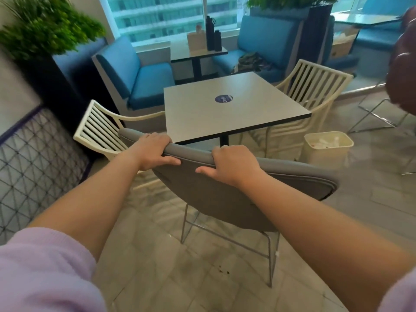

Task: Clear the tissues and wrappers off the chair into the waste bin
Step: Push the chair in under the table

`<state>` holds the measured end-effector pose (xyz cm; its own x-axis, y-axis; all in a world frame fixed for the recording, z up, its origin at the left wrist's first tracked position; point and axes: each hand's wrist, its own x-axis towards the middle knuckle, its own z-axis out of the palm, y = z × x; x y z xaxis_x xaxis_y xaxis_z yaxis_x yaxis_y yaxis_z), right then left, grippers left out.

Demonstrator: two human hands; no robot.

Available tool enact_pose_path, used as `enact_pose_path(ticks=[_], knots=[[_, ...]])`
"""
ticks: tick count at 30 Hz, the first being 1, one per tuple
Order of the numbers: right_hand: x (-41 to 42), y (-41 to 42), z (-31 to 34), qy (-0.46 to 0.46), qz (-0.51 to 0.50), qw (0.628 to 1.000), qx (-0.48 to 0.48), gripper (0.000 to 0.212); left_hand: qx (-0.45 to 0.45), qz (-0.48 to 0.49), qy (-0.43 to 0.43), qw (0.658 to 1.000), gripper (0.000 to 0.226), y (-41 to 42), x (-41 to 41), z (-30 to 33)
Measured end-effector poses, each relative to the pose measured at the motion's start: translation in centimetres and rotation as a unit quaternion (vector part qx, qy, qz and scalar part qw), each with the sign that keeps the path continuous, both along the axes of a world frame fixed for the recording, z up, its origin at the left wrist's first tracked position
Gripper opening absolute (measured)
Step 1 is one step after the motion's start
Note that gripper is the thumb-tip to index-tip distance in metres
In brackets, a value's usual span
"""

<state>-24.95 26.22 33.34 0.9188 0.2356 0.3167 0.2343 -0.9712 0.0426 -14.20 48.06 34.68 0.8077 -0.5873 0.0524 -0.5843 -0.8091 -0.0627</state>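
Note:
A grey padded chair [225, 199] on thin metal legs stands in front of me with its back towards me. My left hand [153, 152] grips the top edge of the backrest, fingers curled over it. My right hand [231, 165] grips the same edge a little to the right. The chair's seat is hidden behind the backrest, so no tissues or wrappers show on it. A cream waste bin [326, 152] stands on the floor to the right of the chair, with white scraps inside it.
A grey square table [236, 109] stands just beyond the chair, with white slatted chairs at its left [99, 127] and right [315, 86]. Blue sofas and a small table with bottles sit by the window. A wire-mesh panel [33, 158] lies at the left.

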Motion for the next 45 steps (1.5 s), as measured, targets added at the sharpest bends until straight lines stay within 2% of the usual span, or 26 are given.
enact_pose_path(ticks=[9, 19, 26, 31, 33, 36, 42, 45], knots=[[-0.2, -4.8, 0.4, 0.011, 0.061, 0.998, -0.004, 0.063, 0.031, 0.053, 0.012, 0.998, 0.052, -4.1, -2.3, 0.6], [-0.1, -16.9, 0.4, 0.038, 0.11, 0.993, -0.038, 0.058, 0.064, 0.11, -0.054, 0.99, 0.07, -14.0, -5.7, -0.6], [-0.8, -21.6, 0.4, 0.048, 0.108, 0.992, -0.053, 0.058, 0.035, 0.129, -0.081, 0.988, 0.075, -18.0, -7.5, -1.5], [-2.0, -20.3, -0.2, 0.026, 0.015, 0.999, -0.019, 0.074, -0.005, 0.104, -0.001, 0.995, 0.097, -16.3, -6.9, -0.8], [-2.8, -19.4, -0.6, 0.003, -0.041, 0.999, -0.012, 0.08, -0.005, 0.103, 0.014, 0.995, 0.093, -15.2, -6.3, -0.1], [-3.7, -18.2, -1.2, -0.017, -0.092, 0.996, 0.011, 0.078, -0.029, 0.123, 0.013, 0.992, 0.085, -13.7, -5.6, 0.9], [-4.2, -18.5, -1.8, -0.05, -0.191, 0.978, 0.071, 0.069, -0.026, 0.129, 0.055, 0.99, 0.088, -13.0, -5.2, 0.1], [-3.9, -18.8, -2.4, -0.067, -0.199, 0.974, 0.082, 0.069, -0.081, 0.134, 0.003, 0.988, 0.081, -13.5, -5.9, -1.4]])
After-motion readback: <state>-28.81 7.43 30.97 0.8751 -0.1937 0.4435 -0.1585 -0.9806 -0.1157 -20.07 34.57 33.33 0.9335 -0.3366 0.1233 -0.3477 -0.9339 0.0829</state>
